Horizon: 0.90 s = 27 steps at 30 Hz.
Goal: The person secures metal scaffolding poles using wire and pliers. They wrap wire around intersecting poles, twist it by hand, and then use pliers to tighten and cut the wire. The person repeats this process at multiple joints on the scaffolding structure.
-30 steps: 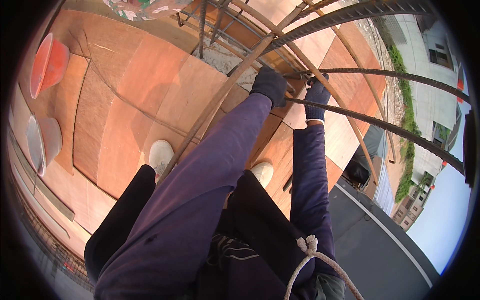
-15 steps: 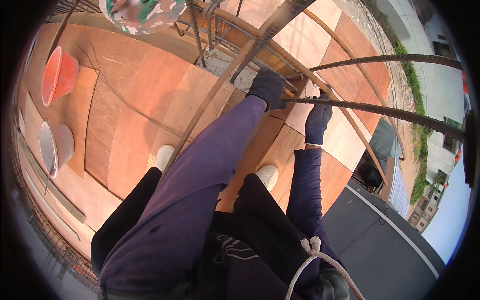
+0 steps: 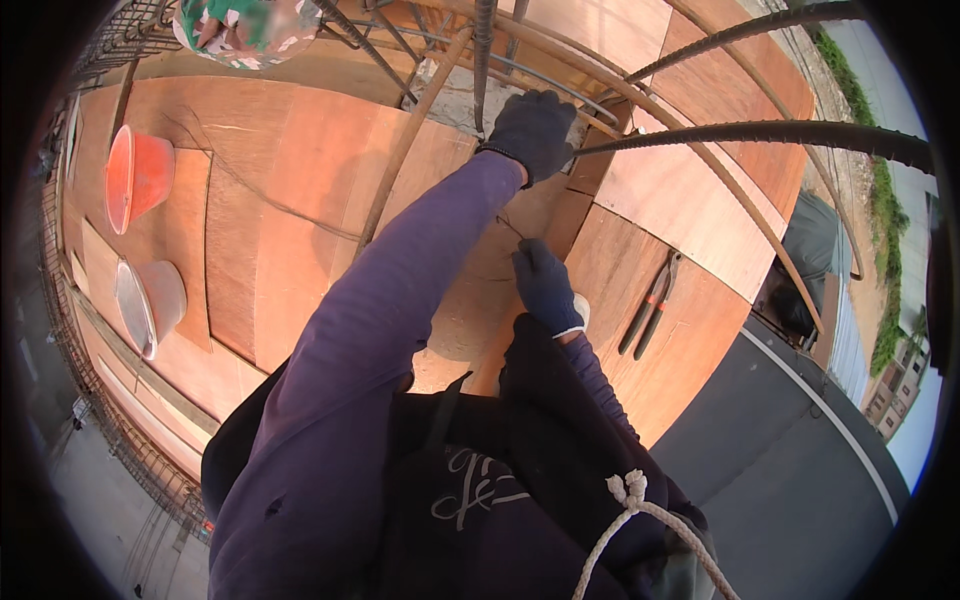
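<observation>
My left hand [image 3: 533,135], in a dark knit glove, is closed with its knuckles up among the reinforcing bars. What lies inside its fingers is hidden. A ribbed steel bar [image 3: 720,135] runs from beside this hand toward the right. Lower down and closer to my body, my right hand [image 3: 545,288], gloved in dark blue, is closed round a thin, dark, wire-like piece [image 3: 511,226] that sticks out toward the upper left. Pliers [image 3: 652,306] with red and black handles lie on the plywood [image 3: 690,335] right of that hand.
An orange bucket [image 3: 150,180] and a greyish bucket [image 3: 165,300] stand at left on plywood. Another person's camouflage-patterned hat [image 3: 250,45] shows at top left. Curved rusty bars [image 3: 735,205] cross the upper right. A dark grey surface [image 3: 780,440] lies beyond the plywood edge.
My right hand has drawn back from the bars at right toward my body, now with the wire-like piece. The pliers have come into sight. My left hand stays among the bars; the view has shifted.
</observation>
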Tool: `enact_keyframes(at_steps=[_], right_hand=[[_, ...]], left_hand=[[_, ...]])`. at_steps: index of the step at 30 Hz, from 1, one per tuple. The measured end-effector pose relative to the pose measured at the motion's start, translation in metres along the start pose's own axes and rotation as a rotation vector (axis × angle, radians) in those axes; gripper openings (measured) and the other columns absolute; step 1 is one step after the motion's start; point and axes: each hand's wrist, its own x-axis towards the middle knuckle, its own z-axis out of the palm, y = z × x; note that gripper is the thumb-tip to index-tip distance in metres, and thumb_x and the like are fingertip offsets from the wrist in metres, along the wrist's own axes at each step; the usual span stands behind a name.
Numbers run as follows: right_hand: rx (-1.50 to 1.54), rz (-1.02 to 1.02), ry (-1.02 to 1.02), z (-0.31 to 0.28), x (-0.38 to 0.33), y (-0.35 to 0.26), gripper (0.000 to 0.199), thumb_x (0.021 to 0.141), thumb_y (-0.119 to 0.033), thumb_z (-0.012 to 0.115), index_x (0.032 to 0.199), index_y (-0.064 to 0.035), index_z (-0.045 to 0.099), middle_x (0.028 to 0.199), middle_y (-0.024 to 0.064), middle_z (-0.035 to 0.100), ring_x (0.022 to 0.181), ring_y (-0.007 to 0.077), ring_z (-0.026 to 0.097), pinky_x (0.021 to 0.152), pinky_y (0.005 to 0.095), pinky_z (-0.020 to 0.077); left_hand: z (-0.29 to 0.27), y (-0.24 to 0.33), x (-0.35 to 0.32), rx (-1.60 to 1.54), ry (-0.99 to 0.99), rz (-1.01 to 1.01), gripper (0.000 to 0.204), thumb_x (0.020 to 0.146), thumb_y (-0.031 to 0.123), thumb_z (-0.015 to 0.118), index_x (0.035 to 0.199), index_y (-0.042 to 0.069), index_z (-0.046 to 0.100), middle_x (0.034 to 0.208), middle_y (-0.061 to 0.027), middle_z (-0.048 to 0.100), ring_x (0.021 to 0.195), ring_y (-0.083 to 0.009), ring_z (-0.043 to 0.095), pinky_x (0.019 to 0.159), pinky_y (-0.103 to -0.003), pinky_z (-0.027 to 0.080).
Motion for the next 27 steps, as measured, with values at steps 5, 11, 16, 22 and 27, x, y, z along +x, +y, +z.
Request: enact_keyframes(at_steps=[5,11,16,22,27], right_hand=[[-0.336,0.054,-0.177,0.039,0.049,0.032,0.025,0.098,-0.016,0.064,0.118,-0.0022,0.064,0.107,0.024,0.074,0.099,0.0474,0.07,0.087,0.0519,0.0569],[-0.593,0.138,-0.313,0.083,0.119,0.061,0.02,0.095,-0.019,0.063,0.107,-0.0054,0.072,0.111,0.0237,0.075,0.107,0.0434,0.071,0.091,0.0509,0.0566],[-0.477,0.123,-0.278,0.071,0.123,0.053,0.02,0.097,-0.02,0.06,0.101,-0.0056,0.073,0.113,0.0222,0.075,0.109,0.0401,0.072,0.091,0.0489,0.0563],[0.111,0.026,-0.143,-0.016,0.081,0.008,0.025,0.101,-0.026,0.062,0.098,-0.0015,0.067,0.095,0.0192,0.073,0.091,0.0345,0.072,0.08,0.0425,0.0546],[0.399,0.144,-0.288,-0.066,0.048,-0.015,0.026,0.104,-0.025,0.061,0.094,-0.0018,0.063,0.082,0.0072,0.068,0.077,0.0192,0.069,0.072,0.034,0.0528]], left_hand=[[0.003,0.007,-0.072,0.212,-0.338,0.057,0.026,0.09,0.028,0.067,0.104,0.009,0.079,0.095,-0.0144,0.078,0.09,-0.036,0.077,0.08,-0.049,0.058],[0.03,0.006,-0.161,0.02,-0.576,-0.158,0.035,0.095,0.038,0.064,0.113,0.009,0.075,0.108,-0.0165,0.075,0.102,-0.0352,0.074,0.089,-0.05,0.056],[0.039,-0.003,-0.193,-0.197,-0.458,-0.246,0.041,0.098,0.041,0.062,0.121,0.008,0.069,0.119,-0.0206,0.07,0.111,-0.0352,0.069,0.096,-0.049,0.053],[0.054,-0.018,-0.168,-0.784,-0.088,-0.667,0.047,0.102,0.039,0.063,0.135,0.005,0.065,0.126,-0.0143,0.07,0.108,-0.0264,0.069,0.093,-0.04,0.053],[0.048,-0.015,-0.135,-1.423,-0.075,-0.638,0.046,0.106,0.031,0.063,0.144,0.007,0.06,0.13,-0.0019,0.069,0.114,-0.0146,0.065,0.096,-0.033,0.052]])
